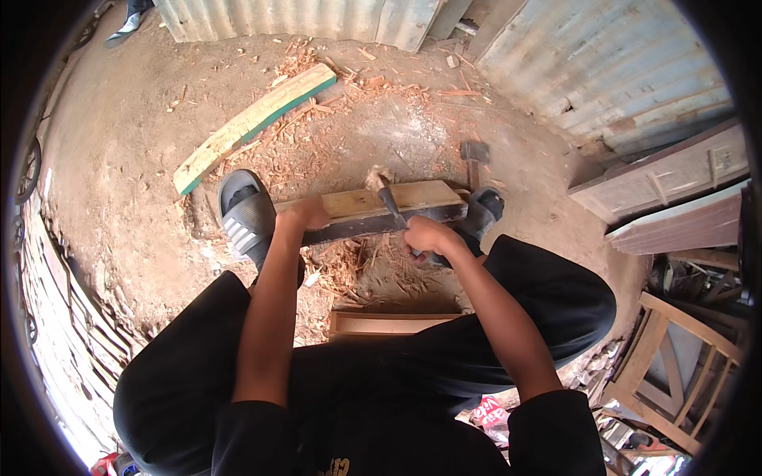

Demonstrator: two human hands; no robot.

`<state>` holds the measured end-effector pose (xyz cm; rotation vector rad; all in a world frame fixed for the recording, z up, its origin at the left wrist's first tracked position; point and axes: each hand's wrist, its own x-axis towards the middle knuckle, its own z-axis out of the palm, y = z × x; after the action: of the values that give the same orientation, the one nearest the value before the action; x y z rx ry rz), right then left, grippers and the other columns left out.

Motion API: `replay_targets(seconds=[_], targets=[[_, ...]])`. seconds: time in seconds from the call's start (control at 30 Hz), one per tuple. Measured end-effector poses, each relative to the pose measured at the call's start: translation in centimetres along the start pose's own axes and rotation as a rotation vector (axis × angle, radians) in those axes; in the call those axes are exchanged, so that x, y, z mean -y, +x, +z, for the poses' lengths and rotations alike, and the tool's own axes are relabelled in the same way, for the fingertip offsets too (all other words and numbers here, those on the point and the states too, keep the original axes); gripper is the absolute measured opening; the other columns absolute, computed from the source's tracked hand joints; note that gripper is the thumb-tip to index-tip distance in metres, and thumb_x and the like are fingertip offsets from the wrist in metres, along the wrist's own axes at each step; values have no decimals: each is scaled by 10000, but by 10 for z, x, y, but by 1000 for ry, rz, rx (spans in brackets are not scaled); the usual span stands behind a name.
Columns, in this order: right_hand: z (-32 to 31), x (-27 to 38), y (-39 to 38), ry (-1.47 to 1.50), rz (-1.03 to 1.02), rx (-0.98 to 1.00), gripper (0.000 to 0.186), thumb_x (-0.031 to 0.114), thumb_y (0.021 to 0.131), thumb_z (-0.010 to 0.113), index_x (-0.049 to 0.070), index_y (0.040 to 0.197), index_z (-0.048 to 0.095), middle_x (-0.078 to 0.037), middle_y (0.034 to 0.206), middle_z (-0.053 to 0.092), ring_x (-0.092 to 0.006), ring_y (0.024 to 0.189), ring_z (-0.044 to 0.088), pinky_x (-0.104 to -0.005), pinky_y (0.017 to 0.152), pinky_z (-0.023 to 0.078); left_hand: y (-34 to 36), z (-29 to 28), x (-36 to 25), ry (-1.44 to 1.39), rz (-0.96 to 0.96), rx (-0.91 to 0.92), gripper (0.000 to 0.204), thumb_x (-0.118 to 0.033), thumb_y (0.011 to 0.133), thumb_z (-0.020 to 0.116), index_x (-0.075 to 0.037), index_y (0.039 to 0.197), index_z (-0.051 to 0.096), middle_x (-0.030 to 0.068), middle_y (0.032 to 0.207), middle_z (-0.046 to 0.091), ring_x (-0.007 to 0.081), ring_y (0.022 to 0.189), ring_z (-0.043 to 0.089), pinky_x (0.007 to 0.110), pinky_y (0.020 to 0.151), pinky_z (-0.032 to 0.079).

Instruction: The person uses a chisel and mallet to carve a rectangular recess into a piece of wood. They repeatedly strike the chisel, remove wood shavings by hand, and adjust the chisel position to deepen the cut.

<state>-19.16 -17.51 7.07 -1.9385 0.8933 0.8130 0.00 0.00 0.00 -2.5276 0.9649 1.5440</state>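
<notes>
Wooden beam (425, 193): located on the far side of both hands, between the person's feet. Its long axis runs left to right, with the right end set slightly farther away. The top face is pale and the near side is dark.

Left hand (306, 213): positioned on the left end of the beam, in contact with it. The fingers are bent over the wood, but the fingertips are hidden; whether the grip is fully closed cannot be told.

Right hand (427, 236): closed around the handle of a dark hand tool (390, 202), at the near side of the beam, right of its middle. The tool extends far and to the left from the fist, passing across the dark side and over the pale face. Its working end is blurred; the type of head cannot be confirmed.

Governing relation, as judged: tool shaft crosswise to the beam's long axis. The right hand is nearer the beam's middle and right portion; the left hand is nearer the left end.

Surroundings: a left sandal (246, 214) and a right sandal (486, 208) stand just beside the respective ends. A hammer (475, 152) lies beyond the right end. A green-edged plank (258, 123) lies far left on the ground, with wood shavings (337, 268) on the near side of the beam.
</notes>
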Motion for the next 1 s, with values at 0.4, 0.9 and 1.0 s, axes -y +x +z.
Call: replay_targets(seconds=[0.4, 0.9, 1.0], targets=[[-19, 53, -16, 636, -304, -522, 274, 259, 990, 369, 11, 928, 467, -55, 637, 558, -157, 524, 591, -282, 515, 466, -5, 15, 13, 53, -26, 89, 747, -264, 595, 796, -52, 1243, 493, 171, 1213, 573, 325, 1129, 550, 424, 893, 478], [-50, 28, -17, 825, -221, -215, 298, 245, 996, 377, -8, 982, 533, -104, 854, 654, -211, 811, 661, -326, 719, 519, 9, -2, 23, 30, 198, -703, 625, -199, 741, 628, -25, 1301, 414, 255, 1274, 471, 407, 1238, 389, 465, 1051, 301], [-60, 27, -24, 836, -240, -295, 294, 242, 997, 378, 1, 968, 543, -97, 865, 651, -200, 809, 660, -318, 707, 521, 19, -4, 12, 89, 157, -688, 707, -228, 750, 622, -48, 1370, 334, 226, 1377, 364, 387, 1310, 289, 502, 1084, 218]])
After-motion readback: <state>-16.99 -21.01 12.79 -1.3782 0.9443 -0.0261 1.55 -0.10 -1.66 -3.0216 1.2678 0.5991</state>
